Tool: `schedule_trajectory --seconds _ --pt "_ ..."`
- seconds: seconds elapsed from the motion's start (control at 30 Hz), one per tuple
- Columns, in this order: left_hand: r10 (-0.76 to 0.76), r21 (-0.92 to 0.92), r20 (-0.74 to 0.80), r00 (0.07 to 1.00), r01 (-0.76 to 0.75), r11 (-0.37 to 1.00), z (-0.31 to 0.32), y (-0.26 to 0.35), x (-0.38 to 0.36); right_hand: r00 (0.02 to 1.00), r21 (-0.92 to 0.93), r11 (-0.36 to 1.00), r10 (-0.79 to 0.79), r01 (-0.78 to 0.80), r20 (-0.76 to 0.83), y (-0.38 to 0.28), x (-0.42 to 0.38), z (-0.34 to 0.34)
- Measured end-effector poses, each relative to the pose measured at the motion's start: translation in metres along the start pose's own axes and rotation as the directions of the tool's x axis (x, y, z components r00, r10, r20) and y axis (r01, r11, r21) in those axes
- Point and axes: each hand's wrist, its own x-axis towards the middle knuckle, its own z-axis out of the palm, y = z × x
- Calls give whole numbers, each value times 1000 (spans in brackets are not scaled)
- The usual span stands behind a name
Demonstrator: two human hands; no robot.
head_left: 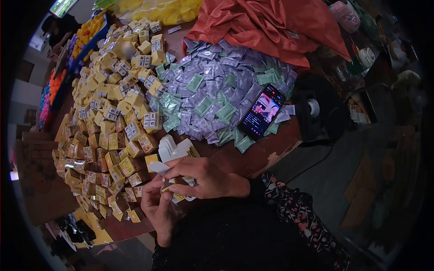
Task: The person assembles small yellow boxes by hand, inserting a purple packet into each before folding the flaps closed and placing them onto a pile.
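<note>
A small yellow-and-white carton is between my two hands at the front edge of the table, with a pale flap standing up from it. My left hand pinches its lower side between thumb and fingers. From the right, my right hand closes over the carton's upper part, fingers bent round it. My fingers hide most of the carton, so its inside cannot be seen. Just behind the hands lies a stack of flat, unfolded white-and-yellow cartons, and more show beneath my right hand.
Small yellow boxes are heaped along the left. Purple and green sachets form a pile behind my hands, with a lit phone resting on it. A red cloth covers the back. A blue tray holds colourful pieces; a person is beyond.
</note>
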Motion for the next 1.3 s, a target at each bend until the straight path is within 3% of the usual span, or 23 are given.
schedule_trajectory --seconds 0.17,0.27,0.37,0.43,0.53,0.57,0.63,0.77,1.07,1.3 --pt "22 81 89 996 -29 996 -15 -9 1 992 -87 990 -114 109 -50 1 3 2" --pt "59 46 168 984 -68 997 -24 -16 4 987 -47 986 -162 161 -16 -3 8 0" --pt "1 -61 123 992 7 998 -6 0 9 985 66 985 -157 162 -74 -2 8 5" --pt "-27 -36 123 992 32 999 -5 3 10 986 125 985 -104 120 -127 -6 8 8" --pt "-45 -56 132 990 52 997 -2 9 11 998 52 997 -61 62 -32 -13 13 -3" --pt "-47 -63 146 988 57 996 -3 9 12 999 129 991 17 -22 35 -17 16 -7" --pt "-2 1 166 986 2 1000 -6 6 11 996 183 983 -16 0 90 0 12 -6" --pt "49 71 186 981 -63 995 -8 4 9 958 314 906 257 -284 126 -12 12 -6" --pt "-36 120 228 973 8 993 -5 7 7 910 372 832 398 -411 114 -21 16 -7" --pt "-45 39 196 980 38 999 -2 6 6 977 192 961 182 -202 113 -8 10 -10"
